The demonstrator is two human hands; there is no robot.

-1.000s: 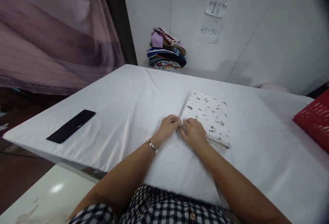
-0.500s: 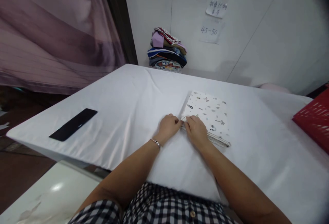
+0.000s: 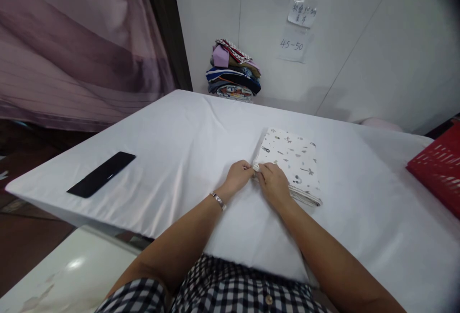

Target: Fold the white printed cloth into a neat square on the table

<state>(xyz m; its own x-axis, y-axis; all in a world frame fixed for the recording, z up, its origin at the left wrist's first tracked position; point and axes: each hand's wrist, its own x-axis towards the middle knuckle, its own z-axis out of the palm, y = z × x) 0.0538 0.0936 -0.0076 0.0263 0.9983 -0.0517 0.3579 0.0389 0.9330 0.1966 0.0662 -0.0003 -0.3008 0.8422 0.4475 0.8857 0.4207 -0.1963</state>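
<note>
Both hands pinch the near-left corner of the folded patterned cloth (image 3: 293, 162), left hand (image 3: 239, 176) beside right hand (image 3: 275, 184); the cloth stretches away toward the bench's (image 3: 172, 135) far edge.

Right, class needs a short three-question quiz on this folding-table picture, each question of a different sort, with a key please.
1. True or false: both hands pinch the near left corner of the folded patterned cloth.
2. Which lies at the table's left edge? A) a red basket B) a black phone C) a pile of clothes
3. Fill in: the wall note below the handwritten one reads "45-__".

Key:
1. True: the left hand and right hand meet at that corner.
2. B: the black phone lies on the white table; the red basket is at the right, the pile of clothes by the wall.
3. 50, on the wall note.
</note>
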